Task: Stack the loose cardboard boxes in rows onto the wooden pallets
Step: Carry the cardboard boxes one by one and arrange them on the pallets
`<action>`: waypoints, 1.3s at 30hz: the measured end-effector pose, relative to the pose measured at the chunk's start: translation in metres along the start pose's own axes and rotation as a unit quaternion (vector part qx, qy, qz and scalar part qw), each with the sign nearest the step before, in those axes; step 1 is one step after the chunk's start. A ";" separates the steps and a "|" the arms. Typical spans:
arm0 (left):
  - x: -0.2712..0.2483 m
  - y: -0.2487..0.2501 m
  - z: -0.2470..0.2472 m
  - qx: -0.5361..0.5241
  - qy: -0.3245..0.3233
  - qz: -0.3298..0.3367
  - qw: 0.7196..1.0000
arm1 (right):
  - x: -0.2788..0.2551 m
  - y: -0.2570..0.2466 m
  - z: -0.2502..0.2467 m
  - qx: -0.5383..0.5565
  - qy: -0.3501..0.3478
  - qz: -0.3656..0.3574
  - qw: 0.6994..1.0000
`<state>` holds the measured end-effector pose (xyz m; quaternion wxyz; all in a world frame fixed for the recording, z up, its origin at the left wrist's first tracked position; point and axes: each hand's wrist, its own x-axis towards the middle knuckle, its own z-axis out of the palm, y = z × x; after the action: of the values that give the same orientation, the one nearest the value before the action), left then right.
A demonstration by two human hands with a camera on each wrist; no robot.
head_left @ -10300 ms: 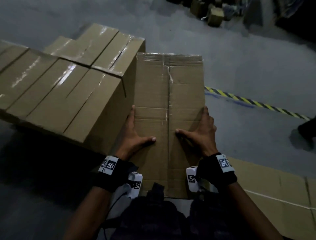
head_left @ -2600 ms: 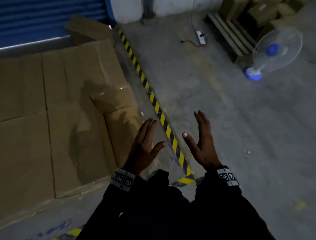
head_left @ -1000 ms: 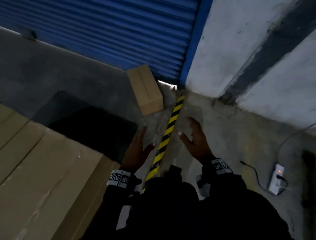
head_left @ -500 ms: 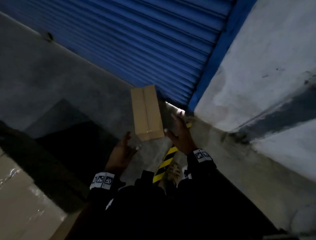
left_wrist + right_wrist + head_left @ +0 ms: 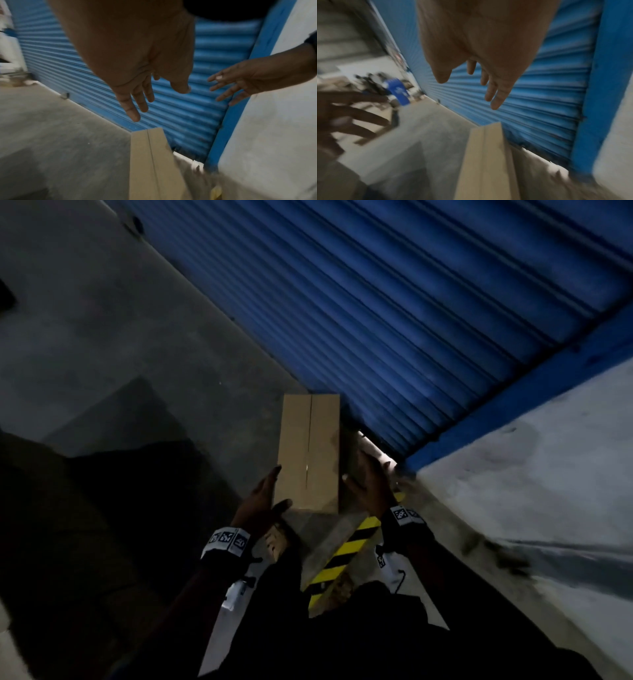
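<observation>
A: Nearest the camera, what do you count?

B: Two hands. The left hand [image 5: 261,506] and the right hand [image 5: 370,485] are both held out with fingers [image 5: 130,106] straight and spread; neither grips anything.

A: And between them?

B: One long brown cardboard box [image 5: 309,451], taped along a centre seam, lying on the grey concrete floor [image 5: 102,337]. The left hand is at its near left corner, the right hand just beside its right side. In the wrist views both hands hover above the box, apart from it.

A: Anything by the feet?

B: One yellow-and-black striped floor tape [image 5: 346,556], running up towards the box's near end.

A: Beyond the box?

B: One blue corrugated roller shutter [image 5: 411,320], the box's far end close to its foot, and one grey plastered wall [image 5: 531,474] to its right.
</observation>
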<state>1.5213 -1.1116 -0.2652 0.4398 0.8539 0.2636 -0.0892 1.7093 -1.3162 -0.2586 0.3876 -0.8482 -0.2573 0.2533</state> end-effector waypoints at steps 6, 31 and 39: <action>0.096 -0.027 -0.015 0.053 -0.034 -0.071 0.996 | 0.094 0.043 0.011 0.007 -0.035 0.100 0.994; 0.405 -0.288 0.214 -0.004 0.043 -0.257 0.966 | 0.301 0.300 0.217 0.154 -0.161 0.314 0.923; 0.358 -0.223 0.158 0.000 0.090 -0.292 0.952 | 0.284 0.215 0.167 0.149 -0.212 0.355 0.898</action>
<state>1.7183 -0.9990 -0.6545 0.3687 0.7442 0.5401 -0.1362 1.8658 -1.1708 -0.5885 0.3301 -0.7416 0.0259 0.5834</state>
